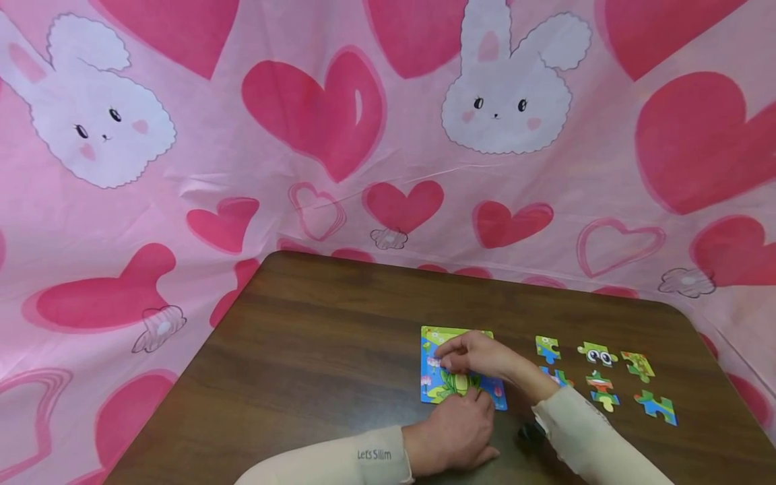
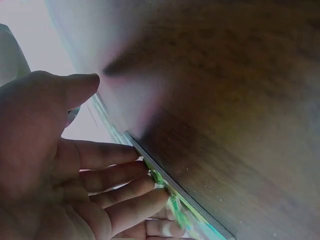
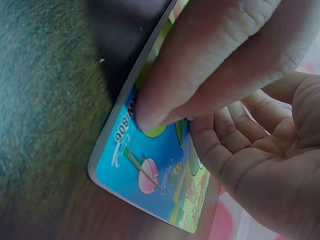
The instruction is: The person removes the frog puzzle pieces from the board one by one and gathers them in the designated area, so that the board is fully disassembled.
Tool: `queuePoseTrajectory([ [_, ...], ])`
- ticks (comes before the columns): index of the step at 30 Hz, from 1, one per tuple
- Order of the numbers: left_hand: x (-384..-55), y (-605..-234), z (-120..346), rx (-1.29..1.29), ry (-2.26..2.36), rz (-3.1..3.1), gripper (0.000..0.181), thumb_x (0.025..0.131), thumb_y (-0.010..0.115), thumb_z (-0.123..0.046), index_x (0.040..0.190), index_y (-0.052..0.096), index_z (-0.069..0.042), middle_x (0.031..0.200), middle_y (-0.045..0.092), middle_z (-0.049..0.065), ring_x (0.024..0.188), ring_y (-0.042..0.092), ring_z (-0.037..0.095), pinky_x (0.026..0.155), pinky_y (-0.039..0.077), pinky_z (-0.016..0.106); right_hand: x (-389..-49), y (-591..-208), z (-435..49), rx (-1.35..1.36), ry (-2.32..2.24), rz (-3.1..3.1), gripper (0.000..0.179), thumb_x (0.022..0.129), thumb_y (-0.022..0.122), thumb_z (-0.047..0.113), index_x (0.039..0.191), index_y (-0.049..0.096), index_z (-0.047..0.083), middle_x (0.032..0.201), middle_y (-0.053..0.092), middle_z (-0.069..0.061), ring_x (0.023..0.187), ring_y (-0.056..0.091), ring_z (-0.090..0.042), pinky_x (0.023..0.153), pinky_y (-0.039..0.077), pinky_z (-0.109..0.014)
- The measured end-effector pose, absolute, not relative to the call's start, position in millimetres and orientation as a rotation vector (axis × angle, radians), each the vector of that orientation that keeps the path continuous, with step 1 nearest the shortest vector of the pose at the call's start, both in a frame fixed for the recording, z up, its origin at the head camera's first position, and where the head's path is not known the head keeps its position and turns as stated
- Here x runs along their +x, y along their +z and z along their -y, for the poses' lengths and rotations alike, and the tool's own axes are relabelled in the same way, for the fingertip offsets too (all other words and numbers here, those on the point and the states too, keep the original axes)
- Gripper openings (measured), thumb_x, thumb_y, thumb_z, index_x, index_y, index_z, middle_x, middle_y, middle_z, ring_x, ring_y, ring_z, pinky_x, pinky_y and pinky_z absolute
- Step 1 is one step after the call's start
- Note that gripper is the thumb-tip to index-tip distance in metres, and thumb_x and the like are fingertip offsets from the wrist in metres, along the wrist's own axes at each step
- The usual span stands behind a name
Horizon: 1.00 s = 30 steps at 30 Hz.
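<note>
A puzzle board (image 1: 427, 337) with a green frog on blue lies on the wooden table. My left hand (image 1: 455, 431) is at its near edge, fingertips resting on the picture. In the left wrist view these fingers (image 2: 125, 195) lie fairly straight along the board's edge, thumb held away. The left fingers (image 3: 185, 75) also press near printed lettering in the right wrist view. Bent over the board's upper middle is my right hand (image 1: 481, 353), fingertips down at the picture. I cannot tell whether a piece is between its fingers.
Loose jigsaw pieces lie right of the board, among them one with frog eyes (image 1: 597, 354), one with a red mouth (image 1: 599, 381) and a green-and-blue one (image 1: 657, 407). A pink heart-and-rabbit cloth (image 1: 424, 162) hangs behind the table (image 1: 303, 337). A small dark object (image 1: 531, 434) sits under my right wrist.
</note>
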<state>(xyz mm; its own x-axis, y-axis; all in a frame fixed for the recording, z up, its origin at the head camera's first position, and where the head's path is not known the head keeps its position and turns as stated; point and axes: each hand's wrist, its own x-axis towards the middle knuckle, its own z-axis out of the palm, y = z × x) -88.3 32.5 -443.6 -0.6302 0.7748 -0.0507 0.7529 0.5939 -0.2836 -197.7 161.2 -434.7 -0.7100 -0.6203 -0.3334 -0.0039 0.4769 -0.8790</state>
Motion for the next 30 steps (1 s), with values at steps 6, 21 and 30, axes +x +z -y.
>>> queuePoseTrajectory([
  [6,-88,-444,-31,-1.320,0.456,2.734,0.061,0.096,0.048,-0.069,0.131,0.062,-0.021,0.130,0.059,-0.010,0.114,0.052,0.007,0.085,0.051,0.020,-197,-437,-163,-0.585,-1.248,-2.022,0.035,0.094,0.062,-0.001,0.128,0.064,-0.007,0.121,0.071,-0.020,0.106,0.067,-0.025,0.086,0.057,-0.028],
  [21,-91,-448,-22,-1.344,0.437,2.631,0.047,0.098,0.050,-0.063,0.121,0.065,-0.025,0.119,0.059,-0.014,0.108,0.051,0.006,0.089,0.047,0.017,-198,-443,-169,-0.580,-1.254,-1.968,0.038,0.090,0.058,-0.012,0.127,0.064,-0.007,0.112,0.072,-0.017,0.096,0.065,-0.019,0.075,0.053,-0.024],
  [30,-91,-451,-20,-1.345,0.469,2.586,0.050,0.099,0.047,-0.064,0.124,0.065,-0.025,0.122,0.059,-0.013,0.110,0.050,0.007,0.094,0.044,0.018,-199,-440,-169,-0.575,-1.209,-1.967,0.037,0.087,0.060,-0.011,0.123,0.067,-0.005,0.112,0.072,-0.015,0.097,0.064,-0.021,0.074,0.053,-0.024],
])
